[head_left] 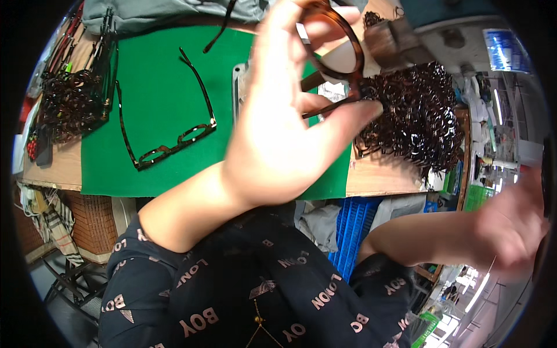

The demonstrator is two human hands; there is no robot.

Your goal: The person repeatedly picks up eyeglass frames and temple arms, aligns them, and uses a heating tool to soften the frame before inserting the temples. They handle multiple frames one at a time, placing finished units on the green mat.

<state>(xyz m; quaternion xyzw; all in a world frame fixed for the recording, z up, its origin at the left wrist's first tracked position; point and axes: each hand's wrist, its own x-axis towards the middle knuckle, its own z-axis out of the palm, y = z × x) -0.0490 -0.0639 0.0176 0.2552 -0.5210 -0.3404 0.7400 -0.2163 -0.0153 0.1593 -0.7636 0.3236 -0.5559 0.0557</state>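
Note:
Raised over the green mat [151, 69], my left hand [272, 133] is closed on a brown tortoiseshell eyeglass frame [361, 55]. Its thumb presses near the frame's corner, and one round rim stands up beyond the fingers. The rest of the frame is partly hidden behind the hand. Far out to the right, my right hand [510, 226] is smeared by motion beside a dark edge, so its fingers cannot be made out. A dark tortoiseshell pair of glasses [168, 149] lies on the mat with its temples spread away from me.
Heaped frames [412, 116] cover the table's right side, under a metal machine [441, 37]. Another heap of frames [72, 110] sits at the left. Grey cloth [151, 14] lies along the back. Below the table edge stands a blue crate [351, 232].

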